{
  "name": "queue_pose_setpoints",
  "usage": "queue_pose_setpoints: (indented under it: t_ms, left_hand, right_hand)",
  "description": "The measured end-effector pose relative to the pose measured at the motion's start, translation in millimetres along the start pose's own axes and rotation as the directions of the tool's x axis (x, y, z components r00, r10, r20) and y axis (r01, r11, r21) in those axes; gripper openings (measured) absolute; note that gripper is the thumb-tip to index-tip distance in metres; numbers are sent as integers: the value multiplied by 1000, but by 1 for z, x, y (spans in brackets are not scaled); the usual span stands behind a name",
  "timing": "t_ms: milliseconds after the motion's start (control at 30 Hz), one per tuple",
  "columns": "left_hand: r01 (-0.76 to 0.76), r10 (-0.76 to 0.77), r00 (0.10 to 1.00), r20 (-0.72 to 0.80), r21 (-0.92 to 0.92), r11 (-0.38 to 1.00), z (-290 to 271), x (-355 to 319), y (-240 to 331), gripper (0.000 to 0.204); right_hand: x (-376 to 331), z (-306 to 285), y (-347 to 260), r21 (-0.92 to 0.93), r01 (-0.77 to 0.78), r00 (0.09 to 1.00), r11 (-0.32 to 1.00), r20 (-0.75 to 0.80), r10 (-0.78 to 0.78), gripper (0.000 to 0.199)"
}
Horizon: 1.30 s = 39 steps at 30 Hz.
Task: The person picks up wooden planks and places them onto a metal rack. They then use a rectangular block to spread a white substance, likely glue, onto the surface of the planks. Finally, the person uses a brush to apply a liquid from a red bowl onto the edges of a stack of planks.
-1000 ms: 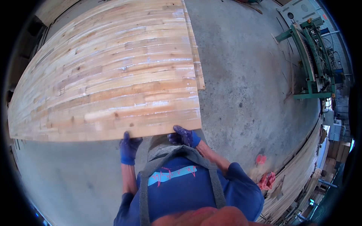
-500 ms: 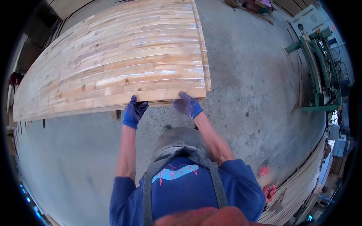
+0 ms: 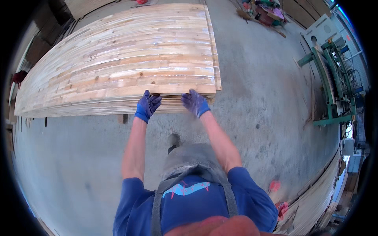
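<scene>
Head view: the top wooden panel point(image 3: 118, 67) lies on a panel stack point(image 3: 118, 107), its near edge facing open concrete floor point(image 3: 71, 157). Left hand point(image 3: 147, 106) and right hand point(image 3: 195, 103), both blue-gloved with fingers spread, press against that edge.

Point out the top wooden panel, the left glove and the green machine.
top wooden panel point(image 3: 126, 59): head view, middle of its upper face.
left glove point(image 3: 147, 106): head view, back of the hand.
green machine point(image 3: 328, 74): head view, its long green frame.
</scene>
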<state>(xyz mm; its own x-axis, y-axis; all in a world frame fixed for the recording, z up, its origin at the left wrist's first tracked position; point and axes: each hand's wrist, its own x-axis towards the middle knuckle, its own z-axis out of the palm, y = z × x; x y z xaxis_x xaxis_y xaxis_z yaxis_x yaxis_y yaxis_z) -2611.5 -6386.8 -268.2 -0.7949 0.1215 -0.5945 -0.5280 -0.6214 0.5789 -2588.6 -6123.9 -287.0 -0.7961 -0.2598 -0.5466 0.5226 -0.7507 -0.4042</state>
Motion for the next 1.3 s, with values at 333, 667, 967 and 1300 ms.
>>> queue_pose_setpoints:
  t_ms: [333, 667, 967, 1300]
  left_hand:
    - [343, -345, 938, -10, -89, 935, -208, -120, -230, 25]
    - [671, -636, 703, -319, 594, 444, -178, -57, -325, 20]
    - [410, -516, 815, -265, 892, 189, 161, -71, -438, 47]
    - [191, -506, 709, -492, 824, -534, 177, -244, -650, 33]
  right_hand:
    - [-236, -204, 99, -294, -187, 981, 937, -108, 162, 33]
    - [-446, -510, 170, 274, 219, 619, 937, -781, 84, 27]
    - [-597, -633, 304, 520, 389, 451, 761, -827, 335, 28]
    - [-810, -838, 216, 425, 304, 425, 853, -861, 278, 22]
